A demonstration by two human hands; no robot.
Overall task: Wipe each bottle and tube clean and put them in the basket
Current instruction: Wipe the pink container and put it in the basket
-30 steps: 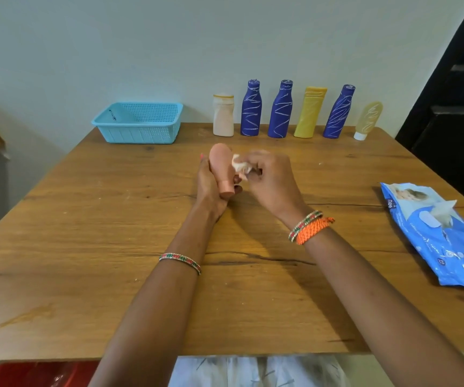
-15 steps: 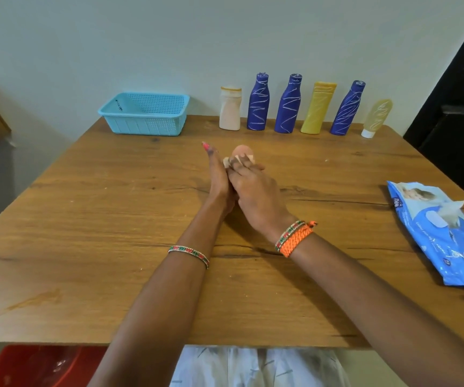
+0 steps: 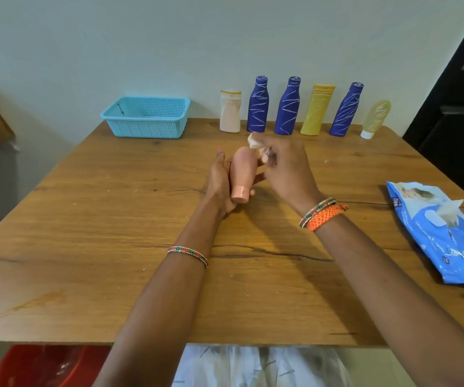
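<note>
My left hand (image 3: 221, 181) holds a pink tube (image 3: 242, 174) above the middle of the table, cap end toward me. My right hand (image 3: 288, 170) pinches a crumpled white wipe (image 3: 254, 142) at the tube's far end. The blue basket (image 3: 148, 117) sits at the back left of the table and looks empty. Along the back edge stand a white bottle (image 3: 230, 111), three blue bottles (image 3: 258, 104) (image 3: 288, 106) (image 3: 346, 108), a yellow bottle (image 3: 318, 109) and a pale yellow tube (image 3: 376, 118) leaning on the wall.
A blue pack of wipes (image 3: 443, 236) lies at the right edge of the wooden table (image 3: 85, 219), one wipe sticking out of its opening. A red bin (image 3: 46, 364) sits on the floor under the near left edge. A dark door frame stands at the right.
My right hand has lifted off the tube's body and carried the wipe up to the tube's far end. The tube, covered by my right hand half a second ago, shows again in my left hand.
</note>
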